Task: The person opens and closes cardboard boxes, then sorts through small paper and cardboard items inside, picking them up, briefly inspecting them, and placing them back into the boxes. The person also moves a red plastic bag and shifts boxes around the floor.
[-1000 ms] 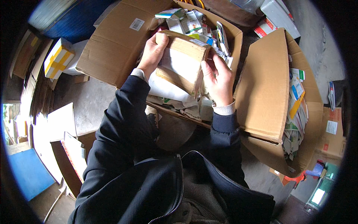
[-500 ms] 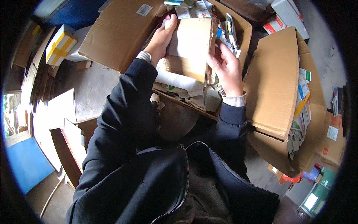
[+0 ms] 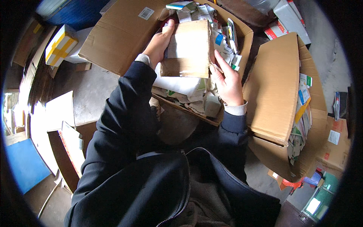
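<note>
A small cardboard box with a bright, sunlit top and a band of brown tape is held over a large open carton. My left hand grips its left side, thumb on the top edge. At its lower right corner, my right hand has thumb and forefinger closed on a thin strip; whether this is tape or torn cardboard I cannot tell. Under the box, a white paper roll or sheet lies on crumpled printed paper. Flattened small packages fill the carton's far part.
A second open carton with papers and packaging stands at the right. White boxes lie at the far right, and a yellow-taped white box at the far left. A blue panel and an open box are nearer on the left.
The small box has shifted slightly left and tilted. My right hand has slid down to its lower right corner, and the thin strip now shows between thumb and forefinger.
</note>
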{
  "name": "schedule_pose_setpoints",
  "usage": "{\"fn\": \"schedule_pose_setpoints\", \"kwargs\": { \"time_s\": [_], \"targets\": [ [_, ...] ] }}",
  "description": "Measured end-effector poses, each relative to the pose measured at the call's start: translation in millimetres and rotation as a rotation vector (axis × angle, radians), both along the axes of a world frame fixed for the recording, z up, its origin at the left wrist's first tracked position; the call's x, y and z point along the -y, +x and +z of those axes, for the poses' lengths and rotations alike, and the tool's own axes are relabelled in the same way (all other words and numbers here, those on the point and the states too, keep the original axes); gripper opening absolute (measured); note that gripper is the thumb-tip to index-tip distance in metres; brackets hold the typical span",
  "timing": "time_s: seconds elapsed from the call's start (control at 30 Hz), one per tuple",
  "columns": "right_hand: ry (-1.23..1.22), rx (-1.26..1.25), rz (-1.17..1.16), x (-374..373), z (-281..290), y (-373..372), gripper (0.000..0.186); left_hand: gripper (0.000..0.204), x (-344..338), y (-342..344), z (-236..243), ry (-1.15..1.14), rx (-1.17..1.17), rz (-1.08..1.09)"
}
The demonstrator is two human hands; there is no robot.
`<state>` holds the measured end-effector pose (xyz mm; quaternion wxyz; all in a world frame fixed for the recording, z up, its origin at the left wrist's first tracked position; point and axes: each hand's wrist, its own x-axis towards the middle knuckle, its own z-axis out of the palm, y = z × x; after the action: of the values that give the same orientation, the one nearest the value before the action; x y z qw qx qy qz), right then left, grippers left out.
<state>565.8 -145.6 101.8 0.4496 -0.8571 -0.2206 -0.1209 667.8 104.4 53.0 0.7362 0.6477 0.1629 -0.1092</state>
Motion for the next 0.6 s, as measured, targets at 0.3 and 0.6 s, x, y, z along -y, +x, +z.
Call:
{"fn": "schedule_pose_setpoints", "kwargs": {
  "time_s": [0.3,0.6],
  "targets": [
    [-0.132,0.116,-0.251,-16.4,2.5,4.3,0.067,0.087,17.7,-4.7,-8.2,-0.055,0.018,-0.027],
    [0.636,-0.165,-0.246,-26.0,0.7,21.3,0.035,0.065,38.0,-9.7,-19.3,-0.226,0.131,0.061]
  ]
}}
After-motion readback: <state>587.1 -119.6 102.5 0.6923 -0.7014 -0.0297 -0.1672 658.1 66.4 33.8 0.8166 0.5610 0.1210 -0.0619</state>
